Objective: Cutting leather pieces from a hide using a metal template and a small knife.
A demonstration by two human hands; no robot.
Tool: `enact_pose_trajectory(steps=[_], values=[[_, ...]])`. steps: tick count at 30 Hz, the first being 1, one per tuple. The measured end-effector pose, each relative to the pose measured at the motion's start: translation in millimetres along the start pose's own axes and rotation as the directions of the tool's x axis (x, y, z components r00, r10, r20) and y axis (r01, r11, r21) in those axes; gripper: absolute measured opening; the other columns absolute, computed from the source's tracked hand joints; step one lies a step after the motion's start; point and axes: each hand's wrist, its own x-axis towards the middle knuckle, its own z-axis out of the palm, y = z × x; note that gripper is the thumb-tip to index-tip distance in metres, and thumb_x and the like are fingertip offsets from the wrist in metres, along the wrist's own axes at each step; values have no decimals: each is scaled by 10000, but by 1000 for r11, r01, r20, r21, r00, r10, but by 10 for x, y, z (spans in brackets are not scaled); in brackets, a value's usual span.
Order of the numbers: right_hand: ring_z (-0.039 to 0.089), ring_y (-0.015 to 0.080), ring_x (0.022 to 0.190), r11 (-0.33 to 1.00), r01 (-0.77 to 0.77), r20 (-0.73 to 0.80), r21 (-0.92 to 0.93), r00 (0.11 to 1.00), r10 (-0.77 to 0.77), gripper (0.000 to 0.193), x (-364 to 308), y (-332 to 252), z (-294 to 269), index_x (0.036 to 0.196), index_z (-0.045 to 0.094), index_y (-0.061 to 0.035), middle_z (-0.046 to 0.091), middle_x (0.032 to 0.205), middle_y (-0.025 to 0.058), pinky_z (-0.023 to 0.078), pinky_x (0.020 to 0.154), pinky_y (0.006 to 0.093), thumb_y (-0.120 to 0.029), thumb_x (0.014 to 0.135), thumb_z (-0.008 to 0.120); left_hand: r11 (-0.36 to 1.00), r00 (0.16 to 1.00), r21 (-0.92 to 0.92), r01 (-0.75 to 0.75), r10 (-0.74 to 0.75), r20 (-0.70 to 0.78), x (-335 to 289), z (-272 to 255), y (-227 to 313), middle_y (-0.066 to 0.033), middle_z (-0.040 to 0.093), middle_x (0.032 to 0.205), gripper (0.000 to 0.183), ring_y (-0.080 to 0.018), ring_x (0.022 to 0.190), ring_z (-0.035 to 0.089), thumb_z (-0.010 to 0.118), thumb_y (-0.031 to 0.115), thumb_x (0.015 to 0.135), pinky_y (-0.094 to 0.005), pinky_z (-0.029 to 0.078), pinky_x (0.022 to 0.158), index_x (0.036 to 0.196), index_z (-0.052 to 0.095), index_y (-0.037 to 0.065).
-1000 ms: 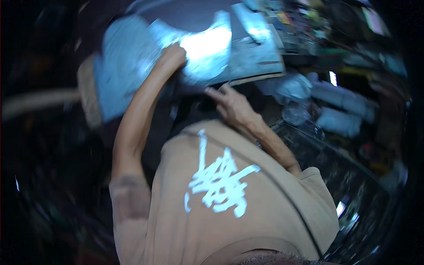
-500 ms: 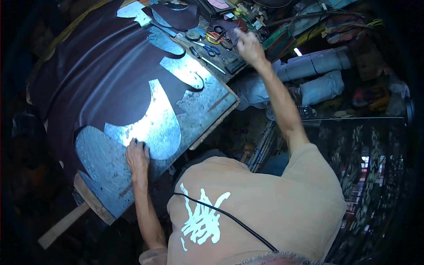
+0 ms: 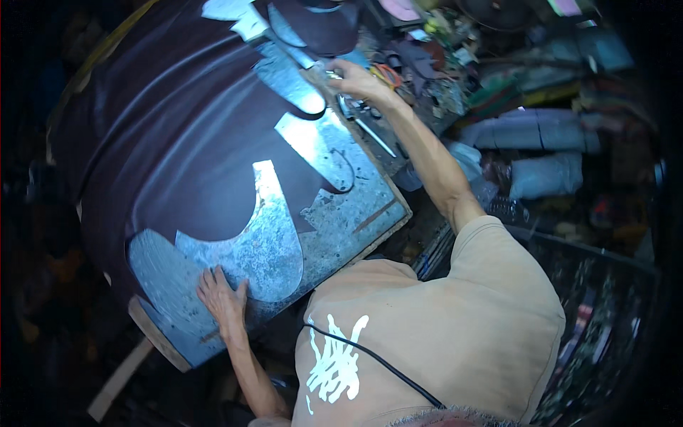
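Dark maroon leather-like sheet [image 3: 178, 164] lies in folds over a metal-topped table [image 3: 356, 235]. At the near edge, a curved, flat metallic-looking piece [image 3: 267, 256] rests partly over the sheet. My left hand [image 3: 224, 299] lies flat beside its lower edge with the fingers spread. My right hand [image 3: 359, 82] reaches to the table's far right corner, thumb and fingers apart. Its fingertips are at the end of a knife-like tool [image 3: 306, 62] with a light blade; a firm grip on it does not show. Orange-handled scissors [image 3: 388, 75] lie just beyond this hand.
White cut pieces [image 3: 249, 25] lie at the sheet's far end. A slim white rod-like tool [image 3: 375, 135] lies near the right edge. Small clutter [image 3: 441, 53] covers the surface beyond, and wrapped rolls [image 3: 533, 130] lie to the right. A wooden bar [image 3: 121, 381] sticks out at lower left.
My right hand has moved left from the cluttered tools to the knife-like tool. My left hand's fingers have spread, and it now lies lower beside the metallic piece. The view has shifted slightly.
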Motion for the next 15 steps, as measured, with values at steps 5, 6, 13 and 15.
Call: enact_pose_trajectory(steps=[5,6,13,15], values=[[663,187,848,961,171,573,220,774,-269,424,-81,-1540,1216,1321,560,-70,669,956,89,555,701,327,-249,939,596,998,1000,-67,-3,1,-30,192,23,-83,-131,618,1105,479,-319,1158,525,776,254,733,-524,334,1053,1155,641,71],[664,233,910,855,482,521,191,688,-505,398,-46,-1512,1524,1296,582,-71,676,1026,107,544,777,354,-250,941,594,998,1000,-61,-12,12,-10,259,-31,-29,-153,592,1160,438,-326,1200,494,770,217,738,-521,300,1084,1125,639,59],[637,357,993,475,859,554,189,306,-774,294,-58,-2032,2980,1182,653,-65,670,1115,144,514,880,418,-196,927,588,991,993,-66,115,-116,-7,301,-44,-35,-194,504,1315,716,-384,1327,383,813,251,700,-534,260,1123,1295,512,-11],[636,349,990,471,869,576,155,308,-757,270,-29,-2136,3074,1145,671,-59,676,1093,136,515,874,412,-185,920,591,992,987,39,119,-122,107,369,-105,-59,-195,435,1398,883,-386,1373,321,836,320,671,-533,245,1138,1380,430,-15]])
